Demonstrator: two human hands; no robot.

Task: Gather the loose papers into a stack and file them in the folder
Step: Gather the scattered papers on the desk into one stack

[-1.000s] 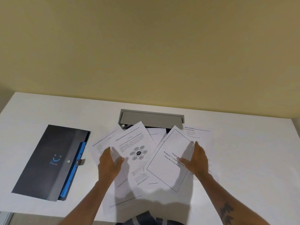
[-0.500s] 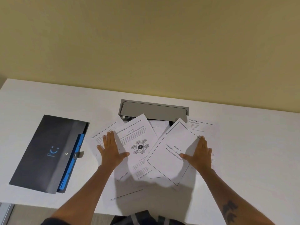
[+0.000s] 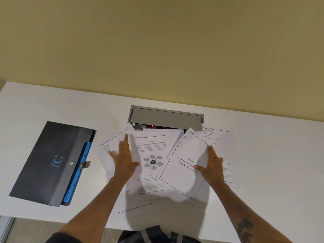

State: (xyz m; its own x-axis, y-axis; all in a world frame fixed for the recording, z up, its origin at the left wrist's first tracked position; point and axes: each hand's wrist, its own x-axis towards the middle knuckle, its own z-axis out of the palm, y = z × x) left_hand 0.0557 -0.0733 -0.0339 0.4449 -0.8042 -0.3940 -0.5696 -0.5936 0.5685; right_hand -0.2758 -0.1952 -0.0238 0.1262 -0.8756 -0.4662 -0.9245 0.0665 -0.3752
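Several loose printed papers [image 3: 154, 174] lie fanned and overlapping in the middle of the white desk [image 3: 271, 172]. On top sit a sheet with a round diagram [image 3: 152, 162] and a tilted bordered title page [image 3: 184, 163]. My left hand [image 3: 123, 159] lies flat, fingers spread, on the sheets at the left of the pile. My right hand [image 3: 211, 165] lies flat on the right edge of the title page. A dark folder [image 3: 50, 162] with a blue inner section and a snap tab lies shut to the left, apart from the papers.
A grey cable hatch [image 3: 166, 117] is set into the desk just behind the papers, its lid raised; the top corners of some sheets overlap its opening. A yellow wall runs along the desk's far edge. The near edge is at my body.
Both hands have slid outward and farther across the papers, flattening with fingers spread. The diagram sheet has turned straighter. The view has tilted, so the desk sits lower in the frame.
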